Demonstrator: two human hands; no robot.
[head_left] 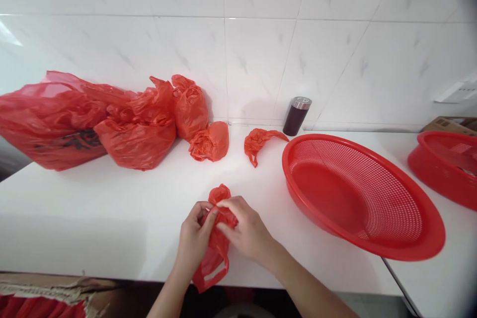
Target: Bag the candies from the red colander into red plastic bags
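Near the front edge of the white table, both my hands pinch one thin red plastic bag (215,253). My left hand (195,231) is closed on its gathered middle, thumb against fingers. Just to the right, my right hand (246,228) grips the same part, and the fingertips of both hands nearly meet. A bunched bit of the bag sticks out beyond my fingers, while its handle loops hang toward me over the table edge. Whether anything is inside the bag cannot be made out. Farther back lie a small bundled red bag (214,143) and a crumpled red bag (259,143).
Several filled red bags (137,134) crowd the back left against the tiled wall. A dark tumbler (296,118) stands near a large red basket (320,228) on the right. Another red basket (436,166) sits at far right. A cardboard box (104,295) is at lower left.
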